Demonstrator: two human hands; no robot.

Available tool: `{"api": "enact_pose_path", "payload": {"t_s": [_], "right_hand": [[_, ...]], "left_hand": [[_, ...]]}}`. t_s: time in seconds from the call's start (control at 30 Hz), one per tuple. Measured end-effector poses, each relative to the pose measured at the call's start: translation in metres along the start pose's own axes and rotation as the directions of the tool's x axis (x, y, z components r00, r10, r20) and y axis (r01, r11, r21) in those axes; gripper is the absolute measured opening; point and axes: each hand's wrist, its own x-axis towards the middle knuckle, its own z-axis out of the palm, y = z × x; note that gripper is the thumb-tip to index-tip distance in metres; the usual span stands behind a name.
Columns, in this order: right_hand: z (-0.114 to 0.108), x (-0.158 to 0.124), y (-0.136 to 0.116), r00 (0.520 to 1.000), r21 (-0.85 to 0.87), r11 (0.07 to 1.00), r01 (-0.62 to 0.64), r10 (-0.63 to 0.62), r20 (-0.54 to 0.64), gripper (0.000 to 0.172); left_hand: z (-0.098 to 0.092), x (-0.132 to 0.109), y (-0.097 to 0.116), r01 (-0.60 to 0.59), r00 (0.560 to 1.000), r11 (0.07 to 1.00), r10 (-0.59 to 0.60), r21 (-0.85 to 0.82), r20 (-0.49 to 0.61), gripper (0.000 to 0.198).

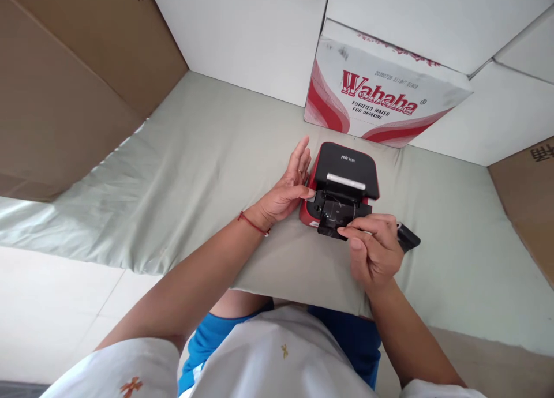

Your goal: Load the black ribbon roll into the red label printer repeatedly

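A red and black device [345, 160] lies on the pale green cloth, with a black tray-like part [335, 213] sticking out of its near end. My left hand [289, 189] rests along the device's left side, fingers stretched out and the thumb touching a grey spot at its edge. On the right, my right hand [375, 245] is bent over the near right corner of the black part, with fingertips at its edge. A black-ended object [407, 236] shows beyond the knuckles of my right hand; the rest of it is hidden by the hand.
A white and red Wahaha carton [385, 92] stands just behind the device, against large white boxes [242, 34]. Brown cardboard boxes stand at the left [78, 86] and right [526, 196]. The near edge of the cloth-covered surface [173, 225] runs above my lap.
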Motion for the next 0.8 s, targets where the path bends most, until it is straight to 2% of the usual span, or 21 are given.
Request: {"api": "enact_pose_path", "payload": {"t_s": [0.13, 0.2, 0.23, 0.27, 0.33, 0.4, 0.5, 0.6, 0.67, 0.73, 0.8], "right_hand": [[-0.004, 0.006, 0.0, 1.0, 0.024, 1.0, 0.019, -0.019, 0.006, 0.03], [-0.014, 0.017, 0.0, 0.996, 0.086, 0.995, -0.045, 0.038, 0.08, 0.032], [-0.021, 0.025, 0.001, 0.986, 0.12, 0.986, -0.119, 0.103, 0.133, 0.031], [-0.029, 0.035, 0.002, 0.963, 0.137, 0.966, -0.217, 0.189, 0.192, 0.031], [-0.042, 0.06, 0.006, 0.881, 0.084, 0.911, -0.403, 0.362, 0.304, 0.031], [-0.047, 0.089, 0.014, 0.803, -0.059, 0.892, -0.448, 0.431, 0.411, 0.032], [-0.031, 0.123, 0.035, 0.709, -0.264, 0.93, -0.255, 0.365, 0.603, 0.027], [0.002, 0.139, 0.057, 0.546, -0.461, 0.887, -0.024, 0.398, 0.738, 0.027], [0.023, 0.142, 0.067, 0.448, -0.532, 0.844, 0.067, 0.451, 0.772, 0.026], [0.037, 0.144, 0.072, 0.4, -0.549, 0.831, 0.086, 0.476, 0.783, 0.022], [0.04, 0.145, 0.071, 0.391, -0.551, 0.831, 0.077, 0.483, 0.784, 0.018]], "left_hand": [[0.0, 0.001, -0.002, -0.007, 1.0, 1.0, 0.007, 0.0, 0.01, 0.122], [0.003, 0.003, -0.004, -0.006, 1.0, 1.0, 0.006, -0.018, 0.015, 0.121], [0.005, 0.004, -0.004, -0.007, 1.0, 0.999, 0.008, -0.031, 0.015, 0.119], [0.008, 0.005, -0.004, -0.009, 1.0, 0.999, 0.01, -0.05, 0.019, 0.116], [0.014, 0.007, -0.003, -0.011, 0.999, 0.995, 0.015, -0.102, 0.034, 0.111], [0.02, 0.009, -0.002, -0.011, 0.999, 0.989, 0.017, -0.148, 0.043, 0.105], [0.025, 0.01, -0.001, -0.01, 1.0, 0.985, 0.011, -0.171, 0.005, 0.097], [0.026, 0.012, -0.003, -0.008, 1.0, 0.985, 0.004, -0.175, -0.023, 0.095], [0.026, 0.013, -0.004, -0.002, 1.0, 0.985, -0.002, -0.175, -0.023, 0.096], [0.025, 0.014, -0.005, 0.004, 1.0, 0.986, -0.007, -0.167, -0.02, 0.097], [0.025, 0.015, -0.005, 0.001, 1.0, 0.988, -0.004, -0.152, -0.021, 0.096]]}}
